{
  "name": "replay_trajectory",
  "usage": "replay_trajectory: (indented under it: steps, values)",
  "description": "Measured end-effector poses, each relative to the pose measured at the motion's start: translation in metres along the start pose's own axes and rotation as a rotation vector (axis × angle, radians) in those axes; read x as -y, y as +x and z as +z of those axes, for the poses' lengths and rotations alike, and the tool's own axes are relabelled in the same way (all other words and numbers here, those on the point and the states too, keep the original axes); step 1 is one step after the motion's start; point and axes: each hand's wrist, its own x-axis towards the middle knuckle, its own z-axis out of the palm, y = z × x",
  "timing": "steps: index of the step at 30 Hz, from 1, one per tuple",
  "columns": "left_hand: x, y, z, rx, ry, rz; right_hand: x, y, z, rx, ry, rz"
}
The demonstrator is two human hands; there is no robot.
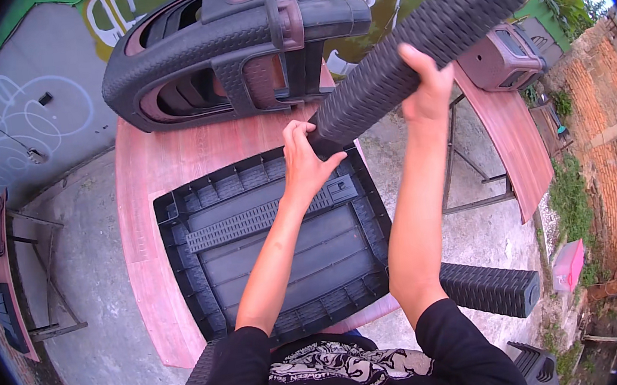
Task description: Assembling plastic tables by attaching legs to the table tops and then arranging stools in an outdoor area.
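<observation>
A long black table leg [399,51] with a woven rattan pattern slants up to the right in front of me. My left hand [304,161] is closed around its lower end, thumb on one side and fingers on the other. Higher up, my right hand [427,86] grips the leg's side, thumb across the near face; its other fingers are mostly hidden. Beneath my left arm a black plastic tabletop [285,251] lies underside up, showing its ribbed frame. A narrow perforated bar [251,223] lies across it. The leg's lower end is over the tabletop's far right corner; contact cannot be made out.
Black and brown plastic chairs [193,99] lie on the far part of the wooden table [145,247]. Another woven leg [492,290] is at my lower right. A second wooden table [510,141] on the right carries a brown plastic chair [501,59]. A pink container [568,267] stands beyond.
</observation>
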Motion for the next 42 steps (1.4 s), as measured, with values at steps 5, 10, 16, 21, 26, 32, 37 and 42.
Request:
replay_trajectory:
  steps: [5,10,16,21,26,32,37,42]
  values:
    - [0.008,0.009,-0.021,-0.025,-0.130,-0.051,0.022,0.033,-0.049,0.625,0.476,0.045]
    - [-0.011,0.014,-0.053,0.262,-0.380,-0.109,0.015,0.048,-0.074,0.567,0.739,-0.028]
    - [-0.014,-0.001,-0.068,0.561,-1.109,-0.349,0.007,0.051,-0.082,0.884,1.041,-0.036]
    - [-0.028,-0.001,-0.054,-0.042,-0.408,0.212,0.021,0.044,-0.082,0.659,0.675,-0.134]
    - [-0.036,0.008,-0.057,-0.356,0.023,0.518,0.026,0.042,-0.074,0.269,0.513,-0.100]
    - [-0.035,0.004,-0.053,-0.305,-0.037,0.484,0.035,0.036,-0.064,0.201,0.546,-0.101]
    - [-0.047,0.011,-0.048,0.126,0.005,0.155,0.044,0.039,-0.048,-0.171,0.106,-0.082]
    - [0.018,0.034,0.000,0.286,0.004,0.033,0.013,0.009,0.005,-0.248,-0.318,-0.255]
